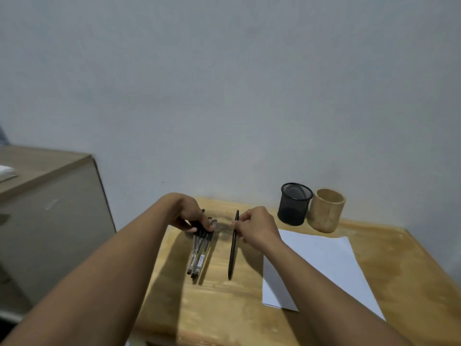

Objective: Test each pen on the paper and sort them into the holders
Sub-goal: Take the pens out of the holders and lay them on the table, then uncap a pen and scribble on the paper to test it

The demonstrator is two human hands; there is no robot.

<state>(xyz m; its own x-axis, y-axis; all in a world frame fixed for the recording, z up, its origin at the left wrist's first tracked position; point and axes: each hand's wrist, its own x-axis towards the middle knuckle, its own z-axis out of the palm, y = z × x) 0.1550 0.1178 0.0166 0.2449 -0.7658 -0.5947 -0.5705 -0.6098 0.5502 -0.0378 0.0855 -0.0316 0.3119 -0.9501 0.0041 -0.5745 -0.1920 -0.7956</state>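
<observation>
My left hand point(189, 216) is closed around the far ends of a bundle of several pens point(198, 255) whose near ends rest on the wooden table point(224, 308). My right hand point(254, 226) pinches a single black pen point(233, 248) near its far end, a little to the right of the bundle. A white sheet of paper point(321, 265) lies to the right of my right forearm. Behind it stand two holders side by side: a black mesh cup point(294, 204) and, to its right, a wooden cup point(325, 209). Both cups look empty from here.
The table stands against a pale wall point(224, 83). To the left, lower and apart from the table, is a beige cabinet point(50, 208) with a white object point(6, 172) on its top.
</observation>
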